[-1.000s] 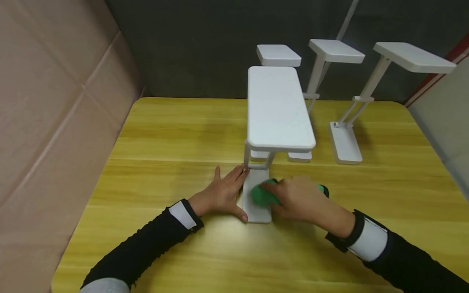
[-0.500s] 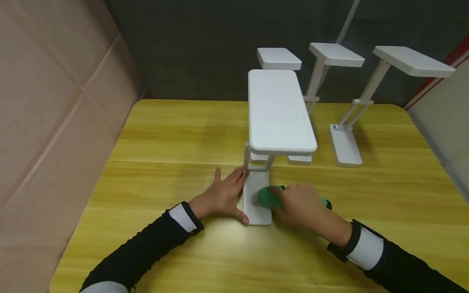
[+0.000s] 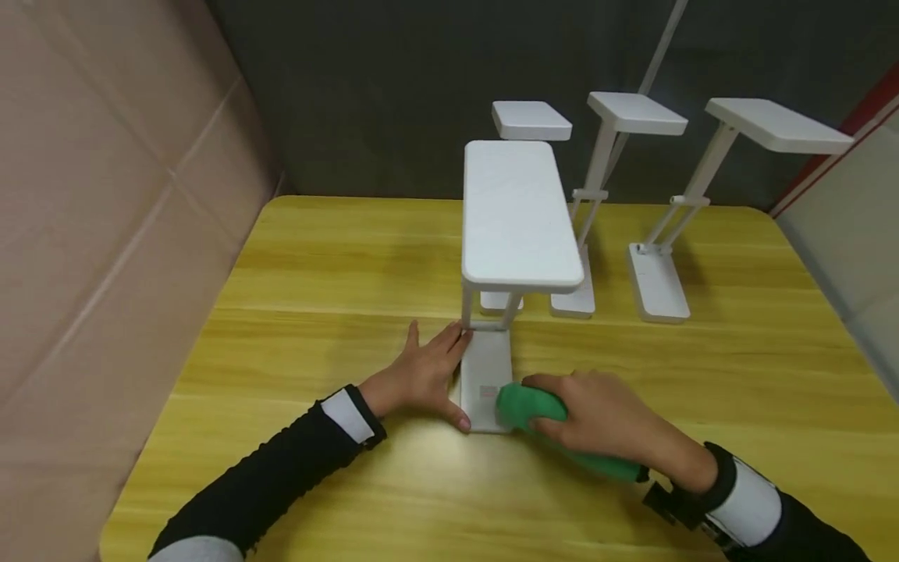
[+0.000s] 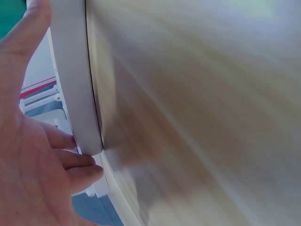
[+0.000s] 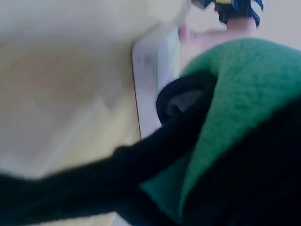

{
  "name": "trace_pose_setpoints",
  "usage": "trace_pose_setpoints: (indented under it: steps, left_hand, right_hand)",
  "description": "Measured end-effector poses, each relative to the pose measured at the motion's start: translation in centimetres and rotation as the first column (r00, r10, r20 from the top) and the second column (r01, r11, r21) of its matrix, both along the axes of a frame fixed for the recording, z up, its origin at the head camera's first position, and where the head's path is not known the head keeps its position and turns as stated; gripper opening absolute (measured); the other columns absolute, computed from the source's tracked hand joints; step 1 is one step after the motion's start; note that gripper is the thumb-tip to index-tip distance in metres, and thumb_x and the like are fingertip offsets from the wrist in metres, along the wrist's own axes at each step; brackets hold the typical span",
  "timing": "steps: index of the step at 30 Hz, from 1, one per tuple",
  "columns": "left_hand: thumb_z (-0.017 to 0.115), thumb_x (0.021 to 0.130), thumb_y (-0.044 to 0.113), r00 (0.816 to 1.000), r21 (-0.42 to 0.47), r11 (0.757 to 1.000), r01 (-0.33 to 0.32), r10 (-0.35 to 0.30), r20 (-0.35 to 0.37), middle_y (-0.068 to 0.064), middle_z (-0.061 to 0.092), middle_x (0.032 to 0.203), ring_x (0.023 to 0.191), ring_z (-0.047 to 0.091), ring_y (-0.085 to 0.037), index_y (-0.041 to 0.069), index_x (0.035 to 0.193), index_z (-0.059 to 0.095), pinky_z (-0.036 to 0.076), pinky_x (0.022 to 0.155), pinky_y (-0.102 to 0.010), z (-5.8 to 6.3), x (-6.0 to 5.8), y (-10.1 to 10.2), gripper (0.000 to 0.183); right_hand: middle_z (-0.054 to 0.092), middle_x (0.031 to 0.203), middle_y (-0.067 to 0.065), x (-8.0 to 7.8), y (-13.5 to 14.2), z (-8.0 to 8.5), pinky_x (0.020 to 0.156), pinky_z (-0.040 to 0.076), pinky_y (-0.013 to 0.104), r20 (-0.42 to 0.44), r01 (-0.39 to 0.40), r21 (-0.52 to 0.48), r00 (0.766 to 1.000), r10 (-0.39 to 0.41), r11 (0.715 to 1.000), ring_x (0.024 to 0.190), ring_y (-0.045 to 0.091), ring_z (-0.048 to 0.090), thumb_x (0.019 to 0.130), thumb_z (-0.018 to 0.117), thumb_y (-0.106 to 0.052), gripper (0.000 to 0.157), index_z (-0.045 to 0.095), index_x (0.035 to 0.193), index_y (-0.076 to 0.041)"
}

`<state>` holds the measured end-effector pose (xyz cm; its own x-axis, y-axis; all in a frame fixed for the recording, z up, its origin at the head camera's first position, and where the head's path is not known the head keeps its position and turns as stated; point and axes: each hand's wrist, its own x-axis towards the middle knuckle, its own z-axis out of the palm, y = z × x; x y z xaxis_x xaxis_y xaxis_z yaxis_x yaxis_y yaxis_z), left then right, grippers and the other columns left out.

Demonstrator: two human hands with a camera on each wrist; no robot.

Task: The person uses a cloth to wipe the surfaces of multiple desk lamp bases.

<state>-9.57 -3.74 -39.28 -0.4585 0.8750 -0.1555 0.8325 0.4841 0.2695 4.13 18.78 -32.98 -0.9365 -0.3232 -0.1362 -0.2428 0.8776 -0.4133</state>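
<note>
A white folding desk lamp stands in the middle of the head view, its flat head [image 3: 516,215] above a narrow base [image 3: 485,363]. My left hand [image 3: 421,378] lies spread along the base's left side, thumb near the front corner and fingers by the hinge. In the left wrist view, those fingertips [image 4: 84,172] touch the base's edge. My right hand [image 3: 604,417] grips a green cloth [image 3: 527,406] with dark trim, bunched over the base's front right part. That cloth fills much of the blurred right wrist view, hiding my right fingers there.
Behind the lamp stand several similar white lamps, one with its base [image 3: 656,285] at the right and another with its head [image 3: 635,113] further back. A dark panel [image 3: 393,94] backs the wooden table [image 3: 316,265]; a pinkish padded wall [image 3: 91,234] runs along the left.
My right hand has drawn the green cloth right and toward me, uncovering a small printed mark on the base. More of the cloth trails below the hand. My left hand stays in place.
</note>
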Motion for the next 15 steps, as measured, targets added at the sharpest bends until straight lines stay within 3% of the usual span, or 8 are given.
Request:
trace_pose_setpoints:
  steps: [7,15]
  left_hand:
    - [0.061,0.050,0.082,0.999,-0.014,0.999,-0.049,0.049,-0.012,-0.012,0.004,0.149,0.135,0.007,-0.022,0.007,0.142,0.004,0.000,0.095,-0.071,-0.6,-1.1,-3.5,0.132]
    - [0.064,0.050,0.078,0.991,-0.067,0.989,-0.129,0.130,0.011,-0.010,0.008,0.149,0.135,0.006,-0.026,0.011,0.143,0.008,-0.002,0.094,-0.072,-0.3,-3.8,-6.2,0.128]
  right_hand:
    - [0.052,0.063,-0.010,-0.4,1.6,-0.7,0.042,0.034,0.026,-0.134,0.140,0.036,0.982,-0.134,0.989,0.048,0.003,0.040,0.080,0.065,-0.040,0.048,0.053,0.120,-0.017]
    - [0.053,0.064,-0.007,1.5,3.6,-1.6,0.041,0.033,0.028,-0.091,0.269,0.075,0.961,-0.262,0.960,0.047,0.006,0.039,0.081,0.063,-0.044,0.051,0.051,0.123,-0.018]
